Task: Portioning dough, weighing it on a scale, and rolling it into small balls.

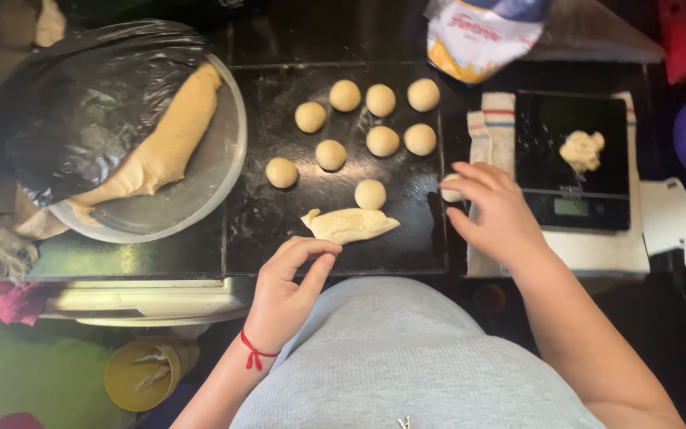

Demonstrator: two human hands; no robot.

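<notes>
Several small round dough balls lie on a black worktop. Nearer to me, an elongated flat piece of dough rests on the same surface. My left hand, a red thread at its wrist, hovers just below that piece with curled fingers, holding nothing. My right hand cups a small dough ball at the worktop's right edge. A ragged lump of dough sits on a black kitchen scale.
A round metal tray at left holds a big dough loaf, half covered by black plastic. A flour bag lies at the back. A striped white towel is under the scale. A yellow container stands below left.
</notes>
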